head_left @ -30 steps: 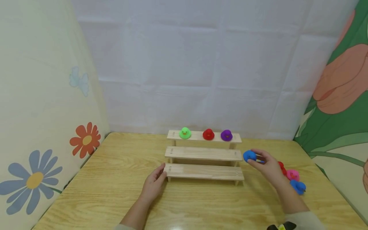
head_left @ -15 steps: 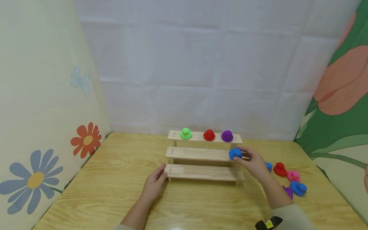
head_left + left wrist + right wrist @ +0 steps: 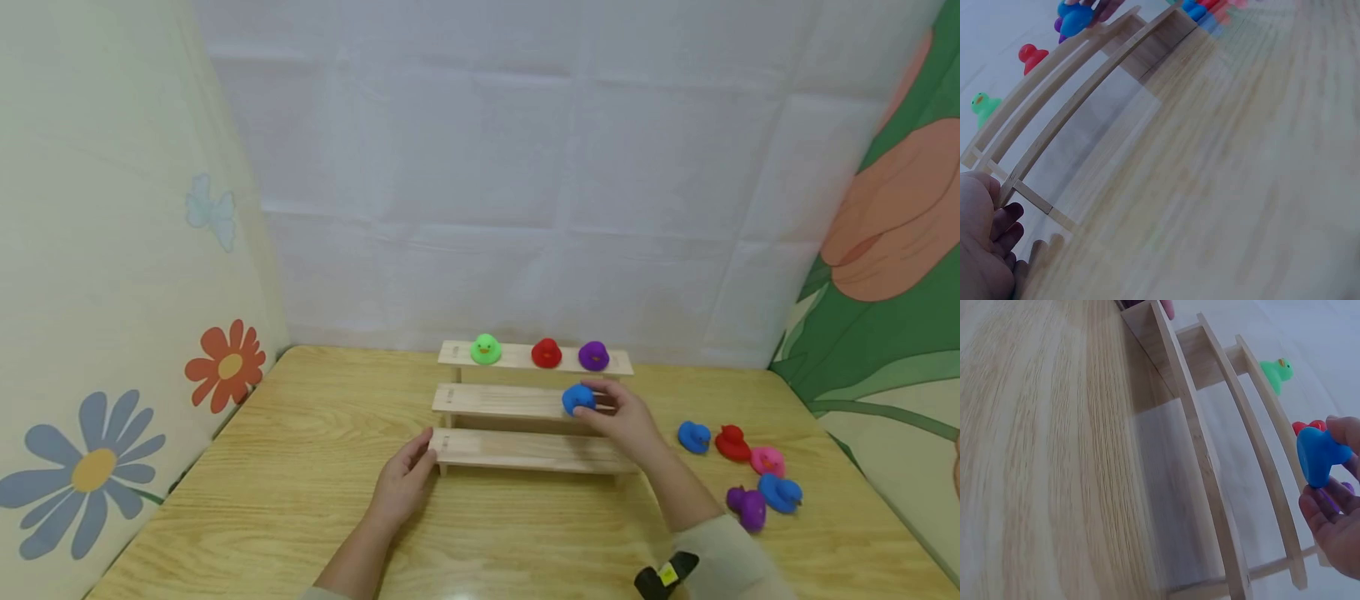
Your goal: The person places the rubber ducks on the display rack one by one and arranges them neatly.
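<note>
A three-tier wooden stand (image 3: 525, 450) stands on the table. My left hand (image 3: 405, 479) grips the left end of its lowest tier; in the left wrist view, the thumb lies on the board with curled fingers (image 3: 1009, 228) beside it. My right hand (image 3: 626, 421) pinches a blue rubber duck (image 3: 578, 400) between thumb and fingers, over the right part of the middle tier. Whether the duck touches the board I cannot tell. On the top tier sit a green rubber duck (image 3: 486, 350), a red rubber duck (image 3: 547, 353) and a purple rubber duck (image 3: 594, 356).
Several rubber ducks lie on the table at the right: a blue one (image 3: 694, 437), a red one (image 3: 732, 443), a pink one (image 3: 768, 461), another blue one (image 3: 780, 493) and a purple one (image 3: 747, 508) tipped over. A white cloth (image 3: 487, 208) hangs behind the table.
My right hand has carried the blue duck leftward, from beside the stand to over the middle tier. The ducks behind that arm have come into sight. My left hand has stayed in place.
</note>
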The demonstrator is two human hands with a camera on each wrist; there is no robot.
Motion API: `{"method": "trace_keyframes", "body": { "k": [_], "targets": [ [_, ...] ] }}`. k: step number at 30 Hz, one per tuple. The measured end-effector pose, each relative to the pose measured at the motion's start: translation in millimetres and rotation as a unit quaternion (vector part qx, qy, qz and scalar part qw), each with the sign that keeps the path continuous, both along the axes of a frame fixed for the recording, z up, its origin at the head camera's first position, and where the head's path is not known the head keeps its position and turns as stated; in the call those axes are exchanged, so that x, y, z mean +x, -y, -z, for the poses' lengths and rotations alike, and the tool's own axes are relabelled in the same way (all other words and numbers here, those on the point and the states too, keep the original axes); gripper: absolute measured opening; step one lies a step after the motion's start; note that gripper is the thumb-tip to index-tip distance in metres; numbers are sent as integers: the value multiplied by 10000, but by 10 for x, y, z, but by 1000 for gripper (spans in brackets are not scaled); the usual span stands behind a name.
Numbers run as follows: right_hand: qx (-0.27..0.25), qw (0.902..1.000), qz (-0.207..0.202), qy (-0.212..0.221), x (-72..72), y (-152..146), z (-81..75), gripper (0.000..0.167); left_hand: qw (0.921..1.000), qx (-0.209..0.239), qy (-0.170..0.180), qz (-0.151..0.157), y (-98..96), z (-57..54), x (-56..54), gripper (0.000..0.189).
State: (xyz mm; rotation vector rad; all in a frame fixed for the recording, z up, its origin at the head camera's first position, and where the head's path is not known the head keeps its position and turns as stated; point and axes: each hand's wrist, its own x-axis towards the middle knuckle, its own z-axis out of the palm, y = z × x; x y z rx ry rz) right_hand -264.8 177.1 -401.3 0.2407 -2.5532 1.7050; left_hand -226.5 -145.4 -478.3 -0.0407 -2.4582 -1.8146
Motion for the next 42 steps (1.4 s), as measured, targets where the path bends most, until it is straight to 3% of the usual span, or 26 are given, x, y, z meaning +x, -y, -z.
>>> {"method": "trace_keyframes", "body": {
  "k": [21, 42],
  "targets": [
    [-285, 9993, -226, 91, -141, 568, -18, 47, 9999, 35, -92, -19, 7, 9, 8, 45],
    [-101, 9982, -595, 67, -273, 1000, -32, 47, 9999, 32, -148, -14, -7, -25, 14, 45]
  ]
}}
